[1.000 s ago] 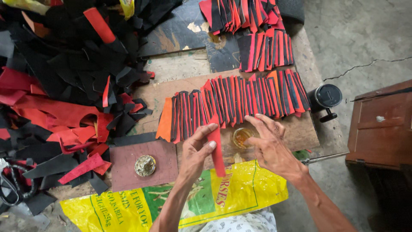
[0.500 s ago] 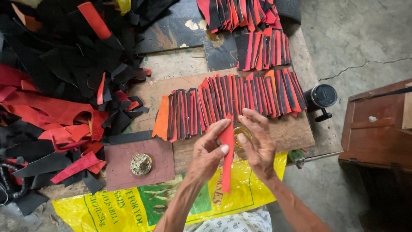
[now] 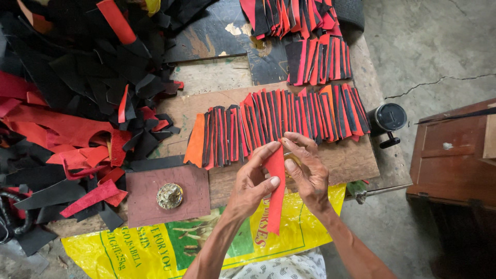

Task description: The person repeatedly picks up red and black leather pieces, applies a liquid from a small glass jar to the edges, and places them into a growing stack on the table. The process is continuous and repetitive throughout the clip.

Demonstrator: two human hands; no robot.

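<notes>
Pinching one long red tapered leather strip (image 3: 276, 191): left hand (image 3: 251, 186) and right hand (image 3: 308, 173), grips pressed on it, above wooden worktop (image 3: 356, 160) bearing overlapped red-and-black strips (image 3: 279, 121).

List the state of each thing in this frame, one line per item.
Red strip: held upright-ish between both hands, lower end hanging free.
Left hand: pinching the strip's left edge.
Right hand: fingers on the strip's top.
Row of strips: laid overlapping on the board.
Scrap pile: loose, heaped.
Round metal piece: resting on a brown square.
</notes>
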